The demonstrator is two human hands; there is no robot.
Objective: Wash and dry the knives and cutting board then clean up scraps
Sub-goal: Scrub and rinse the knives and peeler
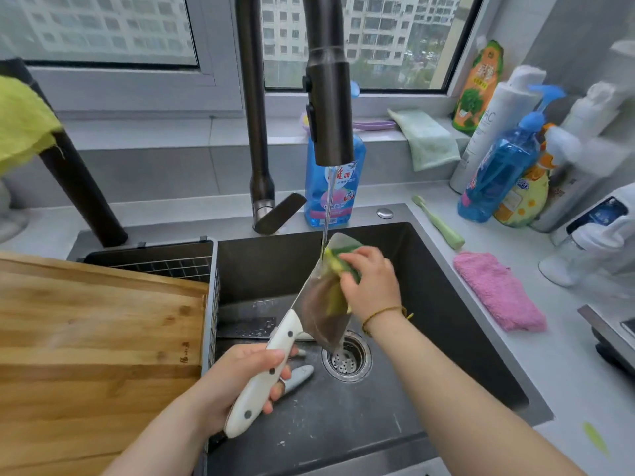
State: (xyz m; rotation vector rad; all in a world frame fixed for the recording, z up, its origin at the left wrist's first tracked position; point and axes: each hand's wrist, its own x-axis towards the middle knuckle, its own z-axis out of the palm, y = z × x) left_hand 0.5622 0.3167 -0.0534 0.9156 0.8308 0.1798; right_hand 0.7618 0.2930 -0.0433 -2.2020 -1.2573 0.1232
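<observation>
Early stage. Left hand (240, 383) grips cleaver (319, 304) handle over sink (446, 304); right hand (369, 283) presses sponge (338, 266) on blade under running water. Second knife (247, 327) in sink, cutting board (96, 338) unwashed; drying, scraps remain.

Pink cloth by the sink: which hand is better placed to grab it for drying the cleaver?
Likely right. The pink cloth lies on that side; the right hand holds only a sponge, while the left hand grips the cleaver handle.
</observation>
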